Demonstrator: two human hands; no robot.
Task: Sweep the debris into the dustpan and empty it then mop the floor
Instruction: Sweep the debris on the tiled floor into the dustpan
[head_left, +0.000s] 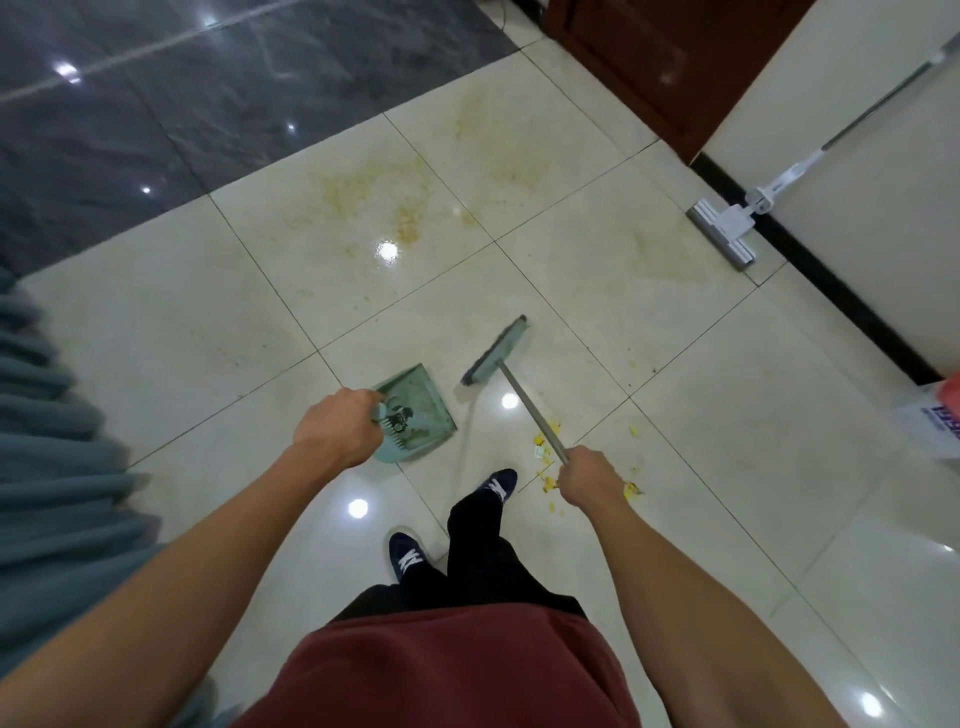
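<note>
Holding the green dustpan (415, 410) low at the centre of the frame, our left hand (337, 428) is curled tight round its handle; we judge the pan is kept there, mouth turned toward the upper right, so the broom (496, 353) can push scraps into it; a few dark bits already lie in its tray. Our right hand (589, 480) is closed round the broom's metal shaft, fingers wrapped, nothing loose; the green head sits just right of the pan, apart from it, and whether it touches the tile we cannot tell. The yellow debris (548, 447) lies scattered at lower centre-right, beside and under the right hand, near our forward shoe (498, 486); sweeping seems barely under way. The mop (727, 228) rests against the wall (857, 208) at upper right, untouched; yellowish stains (405, 223) mark the tiles above centre, work for it later.
</note>
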